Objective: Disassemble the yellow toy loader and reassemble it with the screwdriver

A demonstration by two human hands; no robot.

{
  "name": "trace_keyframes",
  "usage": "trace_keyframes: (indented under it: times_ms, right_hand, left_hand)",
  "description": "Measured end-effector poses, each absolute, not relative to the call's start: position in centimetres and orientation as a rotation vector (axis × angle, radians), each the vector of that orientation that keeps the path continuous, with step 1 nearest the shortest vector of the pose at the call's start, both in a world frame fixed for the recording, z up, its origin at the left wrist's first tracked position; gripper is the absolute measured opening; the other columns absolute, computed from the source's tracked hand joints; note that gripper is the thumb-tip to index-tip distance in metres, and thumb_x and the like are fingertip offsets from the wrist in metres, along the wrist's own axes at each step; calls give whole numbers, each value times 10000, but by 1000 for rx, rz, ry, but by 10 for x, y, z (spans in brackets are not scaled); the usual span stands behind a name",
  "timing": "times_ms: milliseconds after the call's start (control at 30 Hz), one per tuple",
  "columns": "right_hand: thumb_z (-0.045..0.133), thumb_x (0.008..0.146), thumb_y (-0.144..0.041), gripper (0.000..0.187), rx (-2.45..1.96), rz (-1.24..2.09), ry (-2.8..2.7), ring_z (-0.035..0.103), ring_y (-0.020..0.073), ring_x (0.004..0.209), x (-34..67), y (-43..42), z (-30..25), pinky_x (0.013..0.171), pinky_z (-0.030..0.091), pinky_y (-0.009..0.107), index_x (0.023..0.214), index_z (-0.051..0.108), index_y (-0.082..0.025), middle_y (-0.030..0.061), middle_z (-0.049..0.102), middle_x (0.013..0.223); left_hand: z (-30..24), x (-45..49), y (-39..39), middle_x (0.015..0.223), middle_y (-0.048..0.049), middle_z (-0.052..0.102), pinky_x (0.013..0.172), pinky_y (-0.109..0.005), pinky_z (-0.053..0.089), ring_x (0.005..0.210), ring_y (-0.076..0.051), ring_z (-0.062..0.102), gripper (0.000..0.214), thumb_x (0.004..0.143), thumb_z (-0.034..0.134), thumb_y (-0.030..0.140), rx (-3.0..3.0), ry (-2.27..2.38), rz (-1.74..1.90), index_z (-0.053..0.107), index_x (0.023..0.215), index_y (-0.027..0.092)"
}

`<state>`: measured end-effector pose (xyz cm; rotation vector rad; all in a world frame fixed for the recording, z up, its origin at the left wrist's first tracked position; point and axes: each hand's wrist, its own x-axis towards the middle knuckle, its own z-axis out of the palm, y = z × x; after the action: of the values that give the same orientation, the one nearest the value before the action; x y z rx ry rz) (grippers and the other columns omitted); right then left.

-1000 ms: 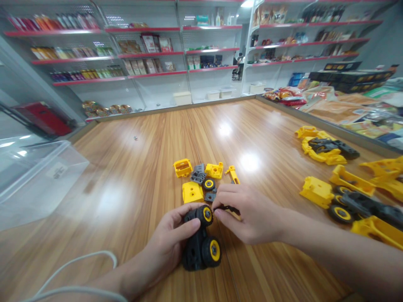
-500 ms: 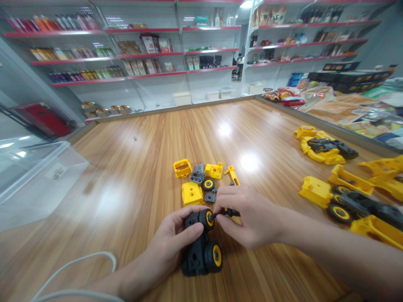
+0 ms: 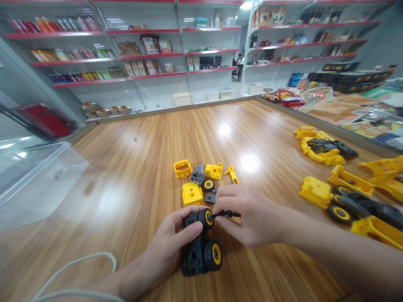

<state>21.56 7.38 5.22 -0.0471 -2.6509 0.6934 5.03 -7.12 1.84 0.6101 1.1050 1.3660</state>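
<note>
My left hand [image 3: 171, 241] is closed round a black toy vehicle chassis [image 3: 195, 256], its thumb lying near the upper wheel. Yellow-hubbed wheels show on the side facing right. In my right hand [image 3: 245, 216] a thin black screwdriver [image 3: 229, 214] is pinched between thumb and fingers. Its tip meets the hub of the upper wheel [image 3: 208, 218]. Just beyond the hands lie a loose wheel [image 3: 208, 184], a yellow block with holes [image 3: 192, 193], grey pieces [image 3: 197, 175], a yellow frame part [image 3: 182, 168] and a yellow arm piece [image 3: 232, 174].
More yellow and black toy parts [image 3: 341, 212] spread over the table's right side. A clear plastic bin [image 3: 40, 180] stands at left, and a white cable [image 3: 75, 260] loops near my left forearm. Stocked shelves [image 3: 145, 54] line the back, with packaged goods [image 3: 336, 109] beyond the right edge.
Both hands stay nearly in place, with the screwdriver still at the upper wheel's hub. My right hand and the screwdriver have shifted very slightly. The loose parts have not moved.
</note>
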Motion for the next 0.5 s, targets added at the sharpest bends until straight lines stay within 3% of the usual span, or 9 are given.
trace_keyframes:
  times_ms: [500]
  right_hand:
    - [585,807,-157,86,-56,646,-2633,576,180,795,213,75,50,697,446,297,871,642,-162,55,639,840]
  left_hand:
    - [15,50,-72,1074,-85,702,850,-292,472,982,-213,629,326,793,714,258,633,1100,1345,700,1112,190]
